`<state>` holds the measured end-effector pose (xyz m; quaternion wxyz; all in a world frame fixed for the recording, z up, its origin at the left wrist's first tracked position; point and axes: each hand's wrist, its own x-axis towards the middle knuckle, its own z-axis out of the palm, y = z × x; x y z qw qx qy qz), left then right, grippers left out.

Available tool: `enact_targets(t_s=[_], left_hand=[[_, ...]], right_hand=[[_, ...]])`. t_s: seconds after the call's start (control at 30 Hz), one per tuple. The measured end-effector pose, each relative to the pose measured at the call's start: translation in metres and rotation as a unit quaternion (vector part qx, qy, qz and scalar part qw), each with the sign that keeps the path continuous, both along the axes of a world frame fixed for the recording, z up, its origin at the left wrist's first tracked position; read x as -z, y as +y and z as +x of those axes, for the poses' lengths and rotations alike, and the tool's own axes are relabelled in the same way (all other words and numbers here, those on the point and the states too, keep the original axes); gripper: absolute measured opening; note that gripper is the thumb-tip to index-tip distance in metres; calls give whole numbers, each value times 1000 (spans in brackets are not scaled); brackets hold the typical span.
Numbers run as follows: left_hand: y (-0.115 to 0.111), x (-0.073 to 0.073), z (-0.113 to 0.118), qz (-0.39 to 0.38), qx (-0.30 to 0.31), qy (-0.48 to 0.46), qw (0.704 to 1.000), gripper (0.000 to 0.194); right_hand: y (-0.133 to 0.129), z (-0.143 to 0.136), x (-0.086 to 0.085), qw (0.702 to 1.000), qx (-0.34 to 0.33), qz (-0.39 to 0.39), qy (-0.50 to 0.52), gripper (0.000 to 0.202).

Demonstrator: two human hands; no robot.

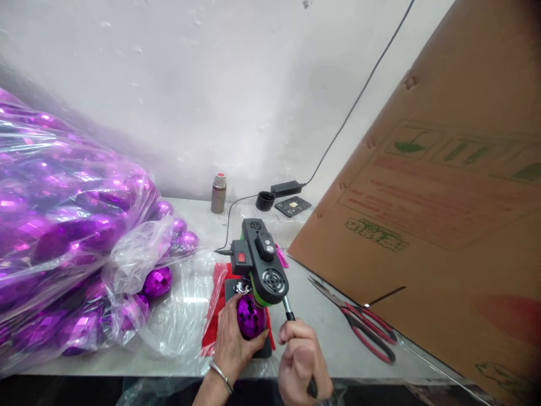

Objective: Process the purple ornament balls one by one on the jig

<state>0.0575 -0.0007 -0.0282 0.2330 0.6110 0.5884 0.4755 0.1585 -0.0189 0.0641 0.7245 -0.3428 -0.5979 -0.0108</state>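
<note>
White wall [190,113] fills the background above a pale table [329,332], where two bare hands work at a small black-and-green machine [264,254] near the lower center of the frame. The left hand [232,338], a metal bracelet [221,376] at its wrist, grips a faceted purple ball [251,317], fingers along the ball's left side and thumb along its lower right. The ball sits just below the machine's near end, over a dark base [264,352]; its top is partly hidden and it looks round, so no long axis can be told.

The right hand [304,358] is clenched around a lever [288,307] that slants from the machine's near end toward the bottom of the frame, leaning right. The machine's housing is longest from far to near, its near end tipped slightly to the right, with a red switch [240,256] on its left side. Red cloth [211,332] shows beneath.

At left, a clear plastic bag [63,225] bulges with more purple balls, several of them around its right edge. Red-and-black scissors [359,321] lie right of center, blades toward the upper left, handles toward the lower right. A printed cardboard box [443,237] leans across the right side. Near the wall stand a bottle [218,194] and a black cup-shaped piece [265,201], beside a power adapter [286,188] whose cable [359,96] climbs toward the upper right.
</note>
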Motion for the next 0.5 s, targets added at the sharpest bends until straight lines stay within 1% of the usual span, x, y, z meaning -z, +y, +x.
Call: enact_targets(t_s=[0.07,0.13,0.17,0.2,0.3,0.37,0.4,0.43,0.47,0.5], left_hand=[[0,-1,0,-1,-2,-5,1000,74],[1,-3,0,-7,-1,-11,1000,74],[1,-4,-1,-12,-1,-14,1000,75],[1,-6,-1,-18,0,-18,1000,75],[1,-11,-4,-46,8,-33,998,77],[-1,-14,-6,-64,14,-48,997,79],[-2,-14,-7,-71,16,-56,996,80],[-3,-14,-8,-77,16,-65,995,81],[-4,-13,-8,-81,17,-74,994,82],[-5,-12,-9,-84,18,-82,993,82]], right_hand=[[0,5,7,1000,-6,2,-22,43],[-1,9,4,999,-15,-4,-34,43],[-2,11,-2,999,-18,-11,-33,42],[-3,11,-13,999,-20,-21,-27,41],[-2,10,-56,997,-26,-74,6,40],[0,8,-82,994,-28,-100,17,45],[1,7,-91,994,-25,-106,19,47],[2,6,-94,994,-18,-106,22,47],[1,6,-92,994,-6,-104,31,43],[-2,5,-85,993,7,-107,49,34]])
